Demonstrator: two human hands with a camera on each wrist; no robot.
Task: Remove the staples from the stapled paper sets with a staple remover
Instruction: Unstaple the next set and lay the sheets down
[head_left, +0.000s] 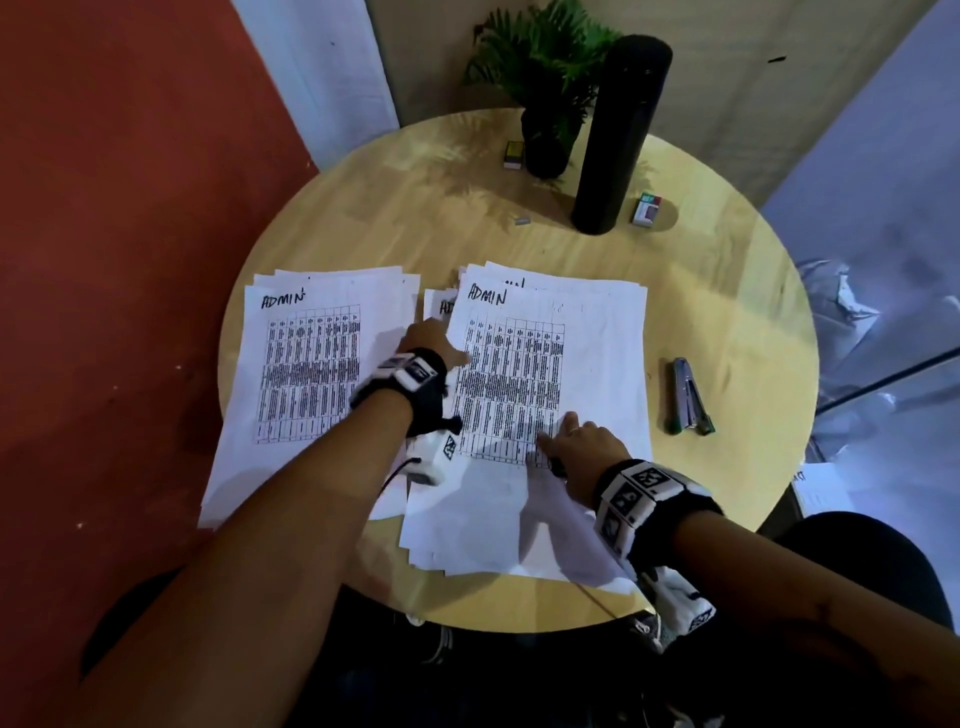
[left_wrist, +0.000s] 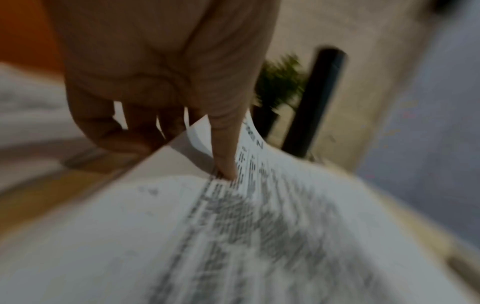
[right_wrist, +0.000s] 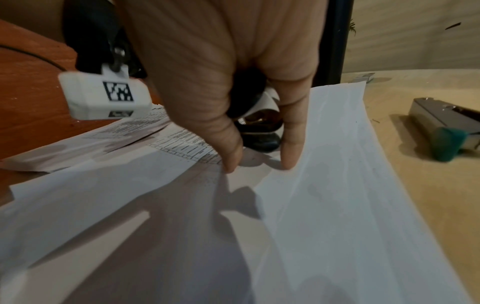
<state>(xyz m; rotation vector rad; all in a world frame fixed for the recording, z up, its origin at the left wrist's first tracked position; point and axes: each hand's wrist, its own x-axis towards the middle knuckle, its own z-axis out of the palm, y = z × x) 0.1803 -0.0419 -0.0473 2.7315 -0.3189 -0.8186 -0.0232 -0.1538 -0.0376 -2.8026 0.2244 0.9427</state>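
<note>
Stapled paper sets are lying in two piles on the near half of the round table (head_left: 727, 322), and I'm working the right pile (head_left: 587, 312) with both hands. My left hand (head_left: 431, 340) is pinching the left edge of the top sheet (left_wrist: 259, 226): the thumb (left_wrist: 226, 148) is pressing down on the printed face while the other fingers are curling underneath, so the edge is lifting and bowing upward. I'm reading that as peeling one set free of the pile, or lifting it to look for its staple.

My right hand (head_left: 582, 441) is pressing down on the near part of the same pile, fingertips (right_wrist: 291, 156) straight on the paper, to pin the sheets underneath. It is also keeping a dark object (right_wrist: 259, 127) tucked against the palm. That could be the staple remover, but I can't tell for sure.

Further out, the left pile (head_left: 311, 364) is sitting just beside my left wrist, probably the sets kept apart from those in hand. A grey stapler (head_left: 691, 397) with a green tip is lying to the right of the papers, out of the way. At the far side a tall black cylinder (head_left: 618, 135), a potted plant (head_left: 545, 78) and two small boxes are standing well apart from the work.
</note>
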